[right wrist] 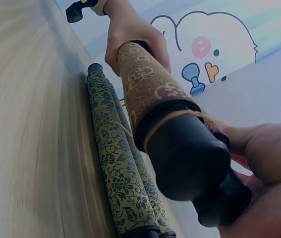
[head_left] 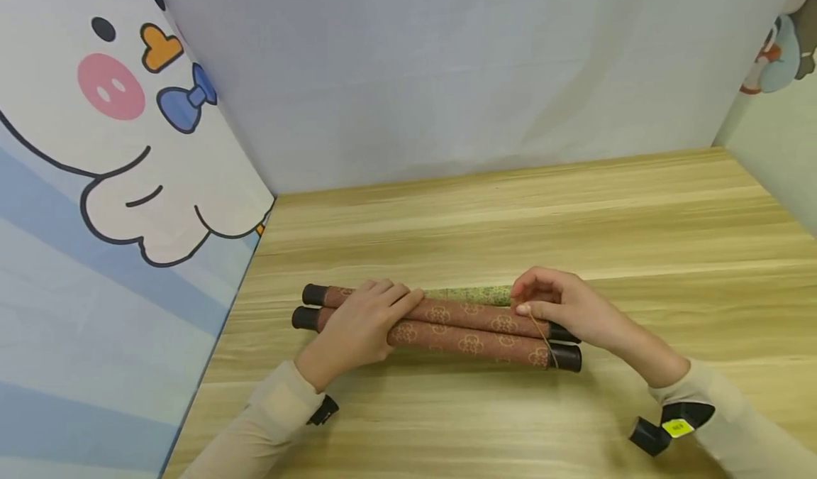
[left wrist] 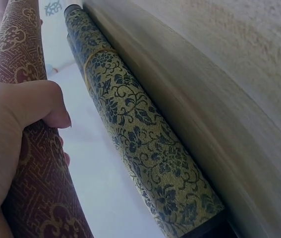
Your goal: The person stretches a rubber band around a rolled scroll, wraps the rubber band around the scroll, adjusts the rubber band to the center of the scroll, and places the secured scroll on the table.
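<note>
A brownish-red patterned scroll (head_left: 469,340), rolled up from both ends into two parallel rolls with black end knobs (head_left: 564,358), lies across my view. Near its left end, my left hand (head_left: 364,319) grips it, thumb wrapped round one roll in the left wrist view. My right hand (head_left: 571,305), at the other end, pinches a thin rubber band (head_left: 542,333) between thumb and fingertips. That band loops round a black knob in the right wrist view. A green floral scroll (left wrist: 130,124) sits behind and below the red one, mostly hidden in the head view, with its own band round the middle.
The wood-grain table (head_left: 485,422) runs back to a pale curtain-like wall (head_left: 447,74). At the left stands a panel with a cartoon figure (head_left: 179,202). A black wrist camera (head_left: 670,426) sticks out from the right sleeve.
</note>
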A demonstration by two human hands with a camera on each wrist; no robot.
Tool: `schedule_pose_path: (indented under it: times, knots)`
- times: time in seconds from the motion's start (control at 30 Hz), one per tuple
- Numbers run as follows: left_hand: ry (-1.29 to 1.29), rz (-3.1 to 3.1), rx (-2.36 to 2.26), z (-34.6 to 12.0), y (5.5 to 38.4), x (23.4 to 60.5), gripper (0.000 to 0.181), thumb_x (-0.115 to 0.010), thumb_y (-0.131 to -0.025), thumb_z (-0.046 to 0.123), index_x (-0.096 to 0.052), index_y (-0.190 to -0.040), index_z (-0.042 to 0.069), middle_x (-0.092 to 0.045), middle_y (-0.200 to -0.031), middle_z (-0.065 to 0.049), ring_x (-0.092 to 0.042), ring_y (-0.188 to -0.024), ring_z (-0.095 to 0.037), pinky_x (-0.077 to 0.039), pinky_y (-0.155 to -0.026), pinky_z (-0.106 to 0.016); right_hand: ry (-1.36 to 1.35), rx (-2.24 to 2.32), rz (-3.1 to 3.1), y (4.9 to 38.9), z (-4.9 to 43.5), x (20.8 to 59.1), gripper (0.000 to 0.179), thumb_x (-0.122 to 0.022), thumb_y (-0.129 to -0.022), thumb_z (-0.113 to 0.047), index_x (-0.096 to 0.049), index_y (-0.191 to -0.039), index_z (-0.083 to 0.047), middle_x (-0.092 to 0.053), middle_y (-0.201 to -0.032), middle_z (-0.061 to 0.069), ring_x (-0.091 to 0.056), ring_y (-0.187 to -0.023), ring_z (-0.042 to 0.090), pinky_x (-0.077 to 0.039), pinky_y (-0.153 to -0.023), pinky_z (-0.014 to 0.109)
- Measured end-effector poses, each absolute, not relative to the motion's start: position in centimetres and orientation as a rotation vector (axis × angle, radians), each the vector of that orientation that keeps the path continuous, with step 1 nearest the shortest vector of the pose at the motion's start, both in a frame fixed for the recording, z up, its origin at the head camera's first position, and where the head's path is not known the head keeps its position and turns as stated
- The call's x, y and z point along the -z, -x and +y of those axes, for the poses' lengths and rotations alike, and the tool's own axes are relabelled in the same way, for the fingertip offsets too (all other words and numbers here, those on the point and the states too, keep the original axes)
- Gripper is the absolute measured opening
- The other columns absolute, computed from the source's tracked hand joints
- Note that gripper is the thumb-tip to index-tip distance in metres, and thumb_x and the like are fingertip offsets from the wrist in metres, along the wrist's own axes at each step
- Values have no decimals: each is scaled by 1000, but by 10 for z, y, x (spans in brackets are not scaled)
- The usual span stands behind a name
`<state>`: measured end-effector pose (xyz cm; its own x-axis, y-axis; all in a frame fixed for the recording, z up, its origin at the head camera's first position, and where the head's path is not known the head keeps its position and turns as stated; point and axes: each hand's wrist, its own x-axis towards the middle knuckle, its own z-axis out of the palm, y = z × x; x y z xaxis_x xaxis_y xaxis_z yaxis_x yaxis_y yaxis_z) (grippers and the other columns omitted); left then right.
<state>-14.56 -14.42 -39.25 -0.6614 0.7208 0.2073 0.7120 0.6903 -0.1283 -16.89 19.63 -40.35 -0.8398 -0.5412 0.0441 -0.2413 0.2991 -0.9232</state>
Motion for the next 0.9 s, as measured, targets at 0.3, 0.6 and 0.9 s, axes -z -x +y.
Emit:
schedule_pose_path:
  times: [0.3,0.6,0.9]
  knots:
    - [1102,-2669,-12,-144,147,394,75,-88,-68,23,-56,-136,17,-64,-116,0,-60,-105,-20,-51,-96,-40,829,1563,2229,169,200,404,8,-58,-98,-8,-65,-102,-7,-66,-100,6,-61,-78,7,-54,-69,25]
    - [1055,-2691,17,-142,147,393,79,-90,-65,23,-57,-136,19,-64,-113,2,-60,-101,-19,-51,-97,-40,687,1633,2233,167,202,402,19,-50,-97,-1,-65,-108,-5,-67,-110,12,-66,-99,7,-55,-87,22]
    - [1018,-2714,69,-143,147,392,75,-87,-67,23,-58,-135,19,-65,-113,2,-60,-99,-19,-52,-94,-40,612,1664,2325,167,208,399,18,-52,-101,-11,-63,-114,-3,-67,-109,7,-67,-100,5,-56,-86,22]
